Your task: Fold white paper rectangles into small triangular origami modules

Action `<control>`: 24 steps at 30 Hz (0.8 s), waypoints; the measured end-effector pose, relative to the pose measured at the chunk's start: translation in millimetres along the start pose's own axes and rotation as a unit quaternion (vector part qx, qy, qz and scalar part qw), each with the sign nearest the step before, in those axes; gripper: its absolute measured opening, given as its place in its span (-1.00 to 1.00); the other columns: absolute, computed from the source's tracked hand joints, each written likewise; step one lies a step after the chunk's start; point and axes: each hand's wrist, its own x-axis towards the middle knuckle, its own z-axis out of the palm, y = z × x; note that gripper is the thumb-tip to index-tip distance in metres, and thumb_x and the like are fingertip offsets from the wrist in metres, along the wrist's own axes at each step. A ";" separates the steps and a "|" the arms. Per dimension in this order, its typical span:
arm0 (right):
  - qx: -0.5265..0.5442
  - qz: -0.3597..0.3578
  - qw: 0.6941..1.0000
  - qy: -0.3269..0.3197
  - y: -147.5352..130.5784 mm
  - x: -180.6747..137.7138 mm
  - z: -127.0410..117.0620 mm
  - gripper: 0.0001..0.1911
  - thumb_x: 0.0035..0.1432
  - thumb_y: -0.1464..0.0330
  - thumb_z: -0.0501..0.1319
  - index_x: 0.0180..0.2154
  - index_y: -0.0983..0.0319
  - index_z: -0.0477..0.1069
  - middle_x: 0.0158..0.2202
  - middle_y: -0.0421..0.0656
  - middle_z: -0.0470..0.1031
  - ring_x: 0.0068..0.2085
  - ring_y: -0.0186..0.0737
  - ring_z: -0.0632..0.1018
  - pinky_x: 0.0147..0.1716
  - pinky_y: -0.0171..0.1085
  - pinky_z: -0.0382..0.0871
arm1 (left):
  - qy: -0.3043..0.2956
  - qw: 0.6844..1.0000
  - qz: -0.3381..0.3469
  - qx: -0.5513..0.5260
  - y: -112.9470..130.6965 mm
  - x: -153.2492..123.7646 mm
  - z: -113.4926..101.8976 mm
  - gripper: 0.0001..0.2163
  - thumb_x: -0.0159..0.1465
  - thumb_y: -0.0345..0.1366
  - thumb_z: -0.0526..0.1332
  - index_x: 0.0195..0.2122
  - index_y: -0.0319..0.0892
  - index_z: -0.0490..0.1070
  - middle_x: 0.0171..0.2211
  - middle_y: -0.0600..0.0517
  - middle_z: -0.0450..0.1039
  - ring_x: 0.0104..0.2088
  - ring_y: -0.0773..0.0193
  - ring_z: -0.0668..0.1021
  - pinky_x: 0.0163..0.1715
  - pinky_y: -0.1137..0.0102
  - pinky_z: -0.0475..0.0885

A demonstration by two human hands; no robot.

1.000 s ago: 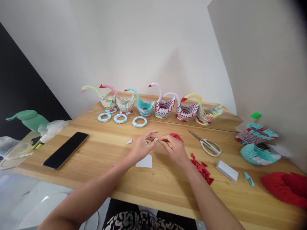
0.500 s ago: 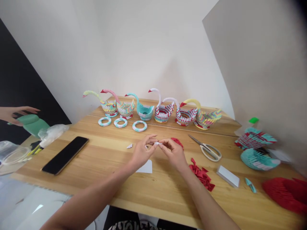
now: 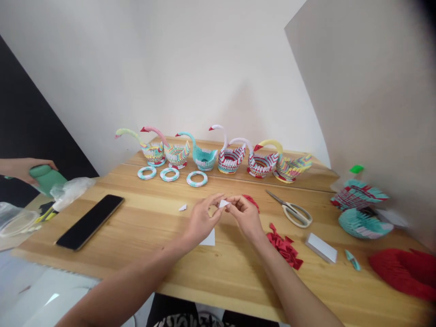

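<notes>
Over the middle of the wooden table [image 3: 143,227], my left hand [image 3: 201,219] and my right hand [image 3: 245,215] meet, both pinching a small white folded paper piece [image 3: 223,203] between fingertips. A white paper sheet [image 3: 208,238] lies just under my left wrist. Another tiny white folded piece [image 3: 183,207] rests to the left. Loose red folded pieces [image 3: 284,246] lie beside my right forearm, and a red paper clump [image 3: 252,200] sits behind my right hand.
Several paper swans [image 3: 204,154] line the back edge, with three rings [image 3: 169,174] in front. Scissors [image 3: 293,211], a white paper stack [image 3: 321,248], teal and red paper assemblies [image 3: 364,222] lie right. A black phone [image 3: 90,221] lies left. Another person's hand [image 3: 23,167] grips a green object.
My hands have lifted the white piece slightly and kept pinching it. At the left edge another person's hand came into view and closed on the green object.
</notes>
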 end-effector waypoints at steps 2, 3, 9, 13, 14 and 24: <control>0.017 0.014 1.000 -0.005 0.7 1.1 -1.4 -0.80 -0.02 0.24 0.32 -0.37 0.23 0.47 -0.37 -0.14 0.57 -0.35 -0.22 0.54 -0.29 -0.24 0.42 | -0.001 1.000 -0.009 0.001 -1.0 0.4 -0.1 -0.66 0.18 -0.41 0.21 0.00 -0.13 0.38 -0.08 -0.03 0.53 -0.10 0.22 0.56 -0.07 0.33 0.43; 0.022 0.019 1.000 -0.010 0.9 1.7 -2.4 -0.78 -0.02 0.22 0.33 -0.36 0.23 0.48 -0.36 -0.14 0.57 -0.35 -0.22 0.54 -0.28 -0.23 0.43 | -0.001 1.000 -0.014 -0.002 -1.2 0.7 -0.5 -0.65 0.18 -0.42 0.22 0.02 -0.13 0.37 -0.07 -0.03 0.53 -0.10 0.22 0.56 -0.06 0.32 0.43; 0.013 0.026 0.999 -0.027 -0.3 2.9 -7.2 -0.74 -0.01 0.20 0.32 -0.30 0.24 0.52 -0.37 -0.13 0.58 -0.32 -0.20 0.55 -0.21 -0.18 0.43 | -0.006 0.999 -0.035 -0.031 2.6 2.9 -3.8 -0.62 0.17 -0.44 0.21 0.04 -0.16 0.34 -0.08 -0.05 0.53 -0.10 0.23 0.57 -0.03 0.33 0.42; -0.027 -0.007 1.000 -0.001 -1.6 0.4 -3.8 -0.75 0.04 0.23 0.28 -0.26 0.23 0.48 -0.31 -0.10 0.59 -0.30 -0.18 0.56 -0.23 -0.18 0.44 | -0.006 0.999 -0.032 -0.037 3.7 2.3 -3.2 -0.62 0.17 -0.44 0.21 0.04 -0.14 0.34 -0.08 -0.03 0.53 -0.11 0.23 0.57 -0.05 0.33 0.43; -0.042 -0.018 0.999 0.005 -2.1 -0.4 -2.7 -0.77 0.06 0.24 0.26 -0.26 0.23 0.47 -0.29 -0.10 0.59 -0.29 -0.17 0.56 -0.23 -0.18 0.44 | -0.007 0.999 -0.026 -0.035 3.3 1.9 -2.7 -0.63 0.18 -0.43 0.21 0.04 -0.13 0.34 -0.07 -0.03 0.53 -0.10 0.23 0.57 -0.05 0.33 0.43; -0.104 -0.044 0.994 -0.002 -1.1 -2.5 -3.1 -0.69 0.10 0.31 0.18 -0.09 0.20 0.40 -0.25 -0.13 0.52 -0.24 -0.20 0.52 -0.23 -0.24 0.41 | -0.067 0.984 -0.046 -0.161 -0.2 2.4 -3.8 -0.56 0.28 -0.30 0.15 0.19 -0.17 0.17 0.00 -0.12 0.48 -0.02 0.22 0.53 0.02 0.31 0.39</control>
